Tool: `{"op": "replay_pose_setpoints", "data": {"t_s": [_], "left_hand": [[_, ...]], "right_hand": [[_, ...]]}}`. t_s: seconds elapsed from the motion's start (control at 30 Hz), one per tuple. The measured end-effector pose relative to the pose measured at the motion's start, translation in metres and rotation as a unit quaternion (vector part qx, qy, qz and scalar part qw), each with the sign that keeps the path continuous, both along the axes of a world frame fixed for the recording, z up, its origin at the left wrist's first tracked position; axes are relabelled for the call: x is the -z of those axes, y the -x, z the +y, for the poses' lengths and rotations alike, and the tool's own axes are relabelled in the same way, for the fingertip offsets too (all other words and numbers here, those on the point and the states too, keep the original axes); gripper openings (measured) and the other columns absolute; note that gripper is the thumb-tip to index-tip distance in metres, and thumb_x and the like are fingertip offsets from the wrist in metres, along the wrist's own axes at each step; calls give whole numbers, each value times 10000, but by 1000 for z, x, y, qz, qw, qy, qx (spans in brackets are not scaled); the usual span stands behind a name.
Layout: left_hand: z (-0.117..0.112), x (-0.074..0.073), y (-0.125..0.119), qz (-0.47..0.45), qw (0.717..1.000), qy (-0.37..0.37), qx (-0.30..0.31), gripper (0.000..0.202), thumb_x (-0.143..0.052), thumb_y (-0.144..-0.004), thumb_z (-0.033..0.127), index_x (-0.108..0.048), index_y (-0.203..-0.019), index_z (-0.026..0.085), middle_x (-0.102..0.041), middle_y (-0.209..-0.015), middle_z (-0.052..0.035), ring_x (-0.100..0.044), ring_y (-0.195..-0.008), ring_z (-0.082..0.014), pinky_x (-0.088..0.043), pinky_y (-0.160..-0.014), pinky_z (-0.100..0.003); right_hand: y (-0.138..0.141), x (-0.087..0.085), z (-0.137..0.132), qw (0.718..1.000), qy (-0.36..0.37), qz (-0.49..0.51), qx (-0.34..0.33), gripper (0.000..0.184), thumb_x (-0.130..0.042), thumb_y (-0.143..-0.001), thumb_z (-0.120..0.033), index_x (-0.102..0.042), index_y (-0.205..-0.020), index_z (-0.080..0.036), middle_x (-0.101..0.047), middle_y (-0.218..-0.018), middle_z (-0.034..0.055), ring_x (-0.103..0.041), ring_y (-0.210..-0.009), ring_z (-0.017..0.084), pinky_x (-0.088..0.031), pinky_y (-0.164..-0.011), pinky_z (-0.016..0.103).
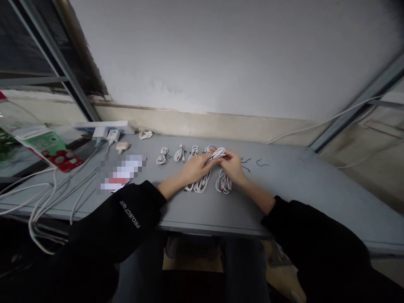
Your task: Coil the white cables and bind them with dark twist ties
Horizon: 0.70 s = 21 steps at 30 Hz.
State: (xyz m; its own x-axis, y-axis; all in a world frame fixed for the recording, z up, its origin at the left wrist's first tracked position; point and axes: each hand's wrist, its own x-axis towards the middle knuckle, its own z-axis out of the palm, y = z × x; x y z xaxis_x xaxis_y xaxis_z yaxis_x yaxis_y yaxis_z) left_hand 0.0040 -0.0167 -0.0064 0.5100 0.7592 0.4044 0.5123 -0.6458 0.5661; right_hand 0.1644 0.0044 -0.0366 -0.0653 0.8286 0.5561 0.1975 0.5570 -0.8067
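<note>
Over the middle of the grey table [195,212], a coiled white cable [218,153] is held between my two hands. My left hand [198,166] pinches it from the left, and my right hand [232,166] grips its right end. A dark tie seems to cross the coil. Beyond and left of my hands lie tied white cable bundles [162,156], [179,153] in a row, some partly hidden by my left hand. Nearer me are a looped white cable [202,183] and another coil [224,183]. Several loose black twist ties [246,164] lie right of my right hand.
At the back left a white power strip [123,127] carries plugged-in chargers [112,135]. A blurred-out flat item [121,172] lies left of my hands. White cords [47,202] hang over the left table edge, near a green and red package [52,149]. A wall [221,59] stands behind.
</note>
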Motion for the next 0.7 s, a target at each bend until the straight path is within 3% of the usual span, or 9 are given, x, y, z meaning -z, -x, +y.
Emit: {"op": "replay_pose_setpoints", "data": {"t_s": [0.1, 0.27, 0.47, 0.7], "left_hand": [[1, -3, 1, 70, 995, -36, -61, 315, -402, -991, 393, -617, -1068, 176, -679, -880, -63, -608, -812, -188, -422, -745, -293], [2, -6, 2, 103, 987, -37, -118, 333, -380, -1001, 409, -605, -1004, 163, -689, -898, -86, -642, -837, -202, -423, -719, -289], [3, -5, 3, 98, 988, -39, -114, 328, -393, -1000, 405, -610, -1010, 158, -693, -875, -85, -650, -827, -204, -421, -702, -285], [5, -5, 4, 54, 994, -9, -96, 350, -398, -994, 426, -602, -872, 170, -655, -755, -49, -621, -727, -173, -411, -675, -274]], "right_hand": [[4, 2, 1, 999, 12, 24, -20, 267, -589, -745, -221, -721, -977, -217, -720, -1024, 64, -655, -959, 224, -518, -868, 394], [9, -1, -4, 997, 46, 57, -18, 286, -646, -743, -302, -678, -1010, -206, -688, -874, 54, -628, -796, 197, -524, -683, 339], [5, -12, -11, 989, 101, 39, -103, 137, -626, -736, -336, -647, -771, -205, -535, -634, -18, -462, -543, 113, -395, -504, 268], [3, -10, -9, 973, 151, 90, -149, 128, -616, -713, -329, -624, -669, -209, -522, -649, -2, -478, -579, 128, -378, -481, 270]]}}
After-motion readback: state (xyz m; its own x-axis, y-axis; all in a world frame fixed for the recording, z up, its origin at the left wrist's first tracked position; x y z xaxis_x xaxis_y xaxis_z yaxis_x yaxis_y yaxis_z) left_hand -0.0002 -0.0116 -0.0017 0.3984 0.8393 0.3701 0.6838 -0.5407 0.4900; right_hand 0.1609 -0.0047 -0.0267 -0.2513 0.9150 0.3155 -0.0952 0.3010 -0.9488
